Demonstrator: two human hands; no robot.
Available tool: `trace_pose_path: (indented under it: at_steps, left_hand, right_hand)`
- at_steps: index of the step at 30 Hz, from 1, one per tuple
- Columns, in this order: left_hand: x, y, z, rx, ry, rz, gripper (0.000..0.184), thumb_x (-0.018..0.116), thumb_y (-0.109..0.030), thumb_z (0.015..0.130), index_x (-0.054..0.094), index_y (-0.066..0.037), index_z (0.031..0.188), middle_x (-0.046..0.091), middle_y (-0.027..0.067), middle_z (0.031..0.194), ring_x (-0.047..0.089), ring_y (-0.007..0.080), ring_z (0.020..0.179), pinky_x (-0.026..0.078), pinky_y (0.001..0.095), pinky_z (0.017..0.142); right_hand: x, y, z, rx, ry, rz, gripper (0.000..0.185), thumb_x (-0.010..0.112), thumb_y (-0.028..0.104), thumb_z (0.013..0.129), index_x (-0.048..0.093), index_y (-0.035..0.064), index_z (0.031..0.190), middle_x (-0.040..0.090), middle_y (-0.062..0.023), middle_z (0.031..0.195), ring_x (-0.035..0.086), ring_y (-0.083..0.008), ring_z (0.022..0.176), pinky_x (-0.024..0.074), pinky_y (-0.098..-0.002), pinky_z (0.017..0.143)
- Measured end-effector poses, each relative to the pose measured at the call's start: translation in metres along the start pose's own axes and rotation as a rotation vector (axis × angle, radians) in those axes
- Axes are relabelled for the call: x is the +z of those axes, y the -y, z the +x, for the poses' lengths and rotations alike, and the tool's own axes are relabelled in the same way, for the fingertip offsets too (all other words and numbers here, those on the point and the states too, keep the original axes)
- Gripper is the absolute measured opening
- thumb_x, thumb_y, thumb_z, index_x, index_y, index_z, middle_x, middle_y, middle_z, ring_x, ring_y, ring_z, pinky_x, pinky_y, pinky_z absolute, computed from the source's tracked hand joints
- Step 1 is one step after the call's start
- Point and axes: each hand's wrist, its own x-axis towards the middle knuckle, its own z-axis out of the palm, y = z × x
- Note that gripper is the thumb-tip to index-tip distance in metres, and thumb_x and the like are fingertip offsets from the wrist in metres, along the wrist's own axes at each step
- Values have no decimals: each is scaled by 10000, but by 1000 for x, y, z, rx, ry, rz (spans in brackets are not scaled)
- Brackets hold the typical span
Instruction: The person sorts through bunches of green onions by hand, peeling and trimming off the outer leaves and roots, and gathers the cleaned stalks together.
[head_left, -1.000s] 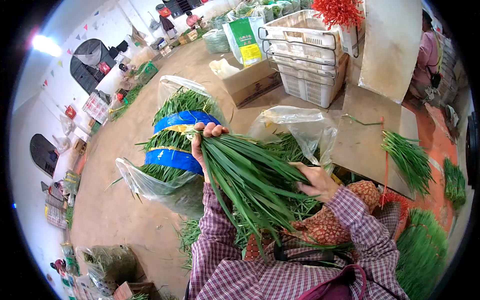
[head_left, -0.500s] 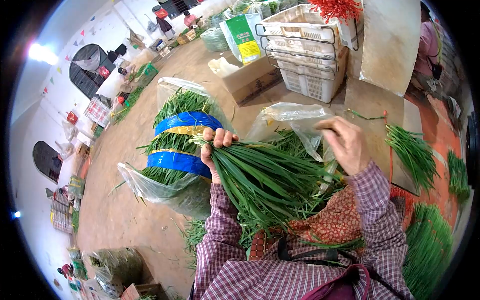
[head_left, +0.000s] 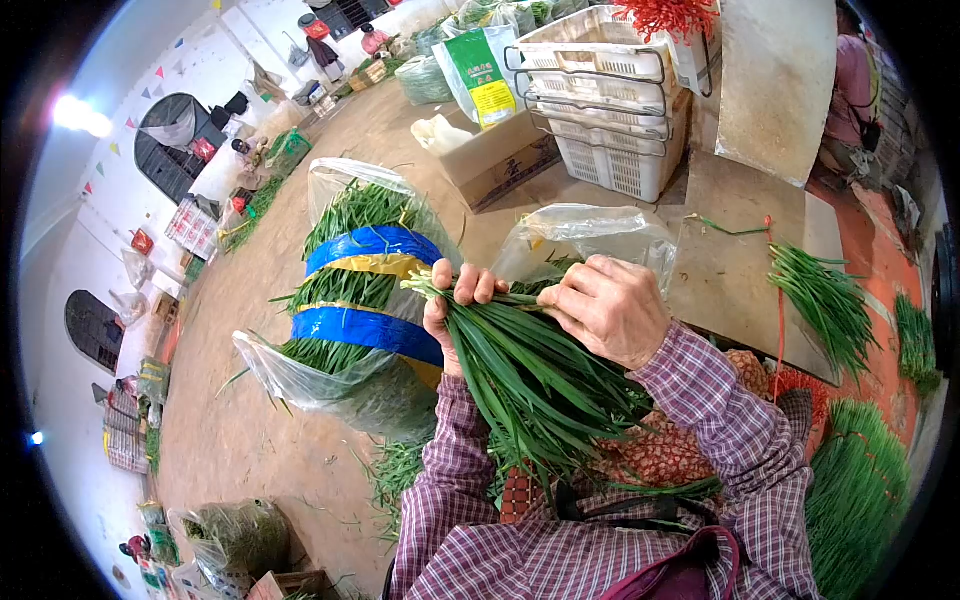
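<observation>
A bunch of long green garlic chives (head_left: 535, 365) lies across my lap, its pale cut ends pointing up and left. My left hand (head_left: 462, 290) is closed around it near those ends. My right hand (head_left: 612, 312) is pinched at the upper edge of the same bunch, a little right of the left hand; its fingertips seem to hold some of the leaves. Left of my hands is a large bundle of greens (head_left: 350, 290) in clear plastic, wrapped with blue and yellow bands. An opened clear plastic bag (head_left: 600, 235) with greens lies just beyond my right hand.
Stacked white crates (head_left: 610, 130) and a cardboard box (head_left: 500, 160) stand ahead. On a board (head_left: 725, 260) at right lies a smaller chive bunch (head_left: 825, 310) beside a red tie. More chives (head_left: 855, 490) stand at lower right. Another person (head_left: 850, 90) sits at upper right.
My right hand has come down and left from above the plastic bag onto the bunch, its fingers now pinched. The left hand keeps its grip, shifted slightly right.
</observation>
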Motion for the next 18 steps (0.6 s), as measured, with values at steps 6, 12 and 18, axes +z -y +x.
trace_pose_path:
  at_steps: [6, 12, 18]
  left_hand:
    - [2, 3, -2, -4, -30, 26, 200, 603, -215, 862, 481, -174, 1015, 497, -35, 856, 493, 166, 908, 361, 421, 990]
    - [1, 4, -9, -10, -111, 60, 210, 624, -220, 840, 480, -192, 991, 490, -57, 866, 487, 162, 917, 358, 415, 988]
    - [-2, -9, -10, 39, -159, 109, 215, 630, -220, 829, 480, -204, 983, 491, -58, 872, 483, 149, 918, 352, 390, 989]
  right_hand:
    - [5, -4, 0, 6, -32, -41, 146, 674, 96, 698, 550, 65, 769, 521, -39, 725, 570, -190, 717, 508, -309, 615]
    - [-5, -19, -4, 35, -61, -75, 202, 688, 40, 646, 517, 60, 751, 533, -51, 724, 568, -200, 679, 488, -321, 581]
    - [-23, -44, -31, 45, -6, -238, 189, 702, 101, 696, 532, 69, 771, 568, -44, 733, 581, -148, 670, 521, -281, 545]
